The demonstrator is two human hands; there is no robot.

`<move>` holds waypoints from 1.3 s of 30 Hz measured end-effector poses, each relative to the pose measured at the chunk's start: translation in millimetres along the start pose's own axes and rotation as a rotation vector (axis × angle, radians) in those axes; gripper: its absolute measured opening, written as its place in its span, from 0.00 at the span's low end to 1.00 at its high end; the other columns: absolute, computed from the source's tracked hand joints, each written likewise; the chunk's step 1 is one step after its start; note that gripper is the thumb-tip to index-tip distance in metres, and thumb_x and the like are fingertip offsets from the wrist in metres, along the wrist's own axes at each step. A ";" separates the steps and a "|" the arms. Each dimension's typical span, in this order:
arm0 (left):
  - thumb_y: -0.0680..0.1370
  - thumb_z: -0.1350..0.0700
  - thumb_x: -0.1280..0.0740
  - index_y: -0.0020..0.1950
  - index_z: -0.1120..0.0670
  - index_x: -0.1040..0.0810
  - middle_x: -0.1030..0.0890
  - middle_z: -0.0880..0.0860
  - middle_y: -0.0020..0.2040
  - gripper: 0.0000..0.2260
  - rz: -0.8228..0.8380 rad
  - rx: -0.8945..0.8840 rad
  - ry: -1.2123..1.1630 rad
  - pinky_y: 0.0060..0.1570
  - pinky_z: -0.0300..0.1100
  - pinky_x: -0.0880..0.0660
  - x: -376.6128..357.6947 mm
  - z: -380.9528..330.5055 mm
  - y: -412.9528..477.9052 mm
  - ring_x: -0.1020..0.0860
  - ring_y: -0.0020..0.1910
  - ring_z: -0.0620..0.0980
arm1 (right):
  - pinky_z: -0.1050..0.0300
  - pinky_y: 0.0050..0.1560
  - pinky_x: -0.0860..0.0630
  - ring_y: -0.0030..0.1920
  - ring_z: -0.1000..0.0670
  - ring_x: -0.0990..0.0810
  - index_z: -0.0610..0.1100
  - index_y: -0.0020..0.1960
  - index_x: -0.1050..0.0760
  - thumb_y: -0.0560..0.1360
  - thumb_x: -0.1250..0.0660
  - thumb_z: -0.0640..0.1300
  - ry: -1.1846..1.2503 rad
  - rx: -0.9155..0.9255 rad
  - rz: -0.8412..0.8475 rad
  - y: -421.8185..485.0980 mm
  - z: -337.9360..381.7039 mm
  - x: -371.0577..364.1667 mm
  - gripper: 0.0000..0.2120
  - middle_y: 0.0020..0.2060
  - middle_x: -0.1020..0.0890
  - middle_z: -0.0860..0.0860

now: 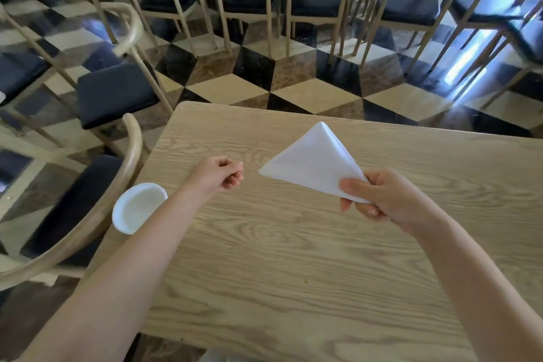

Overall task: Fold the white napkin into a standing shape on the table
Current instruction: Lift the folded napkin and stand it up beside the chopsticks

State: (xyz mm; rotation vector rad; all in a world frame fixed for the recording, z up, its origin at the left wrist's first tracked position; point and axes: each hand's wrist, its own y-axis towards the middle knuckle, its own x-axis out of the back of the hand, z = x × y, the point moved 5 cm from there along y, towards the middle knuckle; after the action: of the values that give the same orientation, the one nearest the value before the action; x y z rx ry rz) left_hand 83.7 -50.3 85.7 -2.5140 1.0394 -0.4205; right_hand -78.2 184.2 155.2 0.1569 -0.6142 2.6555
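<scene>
The white napkin is folded into a triangle and held above the wooden table, one point aimed away from me. My right hand pinches its near right corner between thumb and fingers. My left hand hovers over the table to the left of the napkin, a short gap from the napkin's left corner. Its fingers are curled in and hold nothing.
A small white bowl sits at the table's left edge under my left forearm. Wooden chairs with dark seats stand to the left and in a row beyond the table on a checkered floor.
</scene>
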 end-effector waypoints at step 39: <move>0.69 0.63 0.29 0.56 0.63 0.28 0.25 0.57 0.47 0.17 -0.522 -0.143 0.545 0.47 0.48 0.25 56.0 188.9 -109.6 0.26 0.47 0.55 | 0.55 0.41 0.32 0.53 0.43 0.25 0.44 0.62 0.32 0.71 0.43 0.31 -0.873 0.169 -0.009 144.0 -53.8 -246.3 0.21 0.59 0.28 0.47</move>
State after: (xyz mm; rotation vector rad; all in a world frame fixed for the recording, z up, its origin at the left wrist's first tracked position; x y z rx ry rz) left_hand 266.0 25.1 -23.5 -2.8598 0.5636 -1.2749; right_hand 85.4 0.3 1.4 1.3975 -0.6152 2.5349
